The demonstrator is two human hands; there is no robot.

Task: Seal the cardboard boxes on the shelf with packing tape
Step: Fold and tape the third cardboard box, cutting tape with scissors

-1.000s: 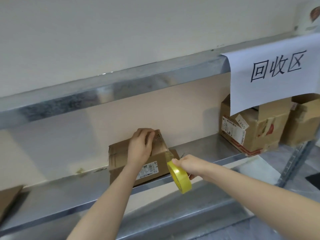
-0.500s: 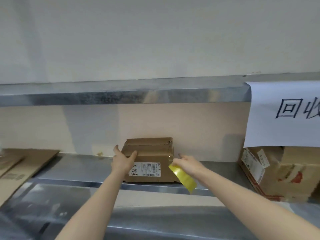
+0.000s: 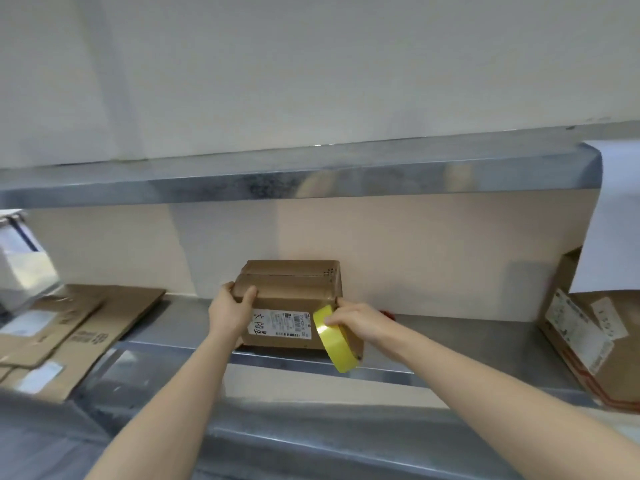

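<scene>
Since 1 second ago the left hand (image 3: 231, 311) has come off the top of the small cardboard box (image 3: 294, 289) and now grips its upper left corner, thumb on the front face and fingers curled round the side. The box, skewed then, now sits square to the shelf edge. The right hand (image 3: 358, 320) has come up to the box's right front edge, a fingertip touching it. It pinches the yellow tape roll (image 3: 335, 344), which hangs tilted across the box's lower right corner (more of its ring shows than 0.5 seconds ago).

The box stands on the middle metal shelf (image 3: 485, 341), its front close to the shelf's front edge, top flaps closed, a white label (image 3: 281, 324) on its front. To the left lie flattened cardboard sheets (image 3: 86, 323). To the right, well apart, stands a larger box (image 3: 588, 344), its top partly behind a hanging white paper sheet (image 3: 616, 220).
</scene>
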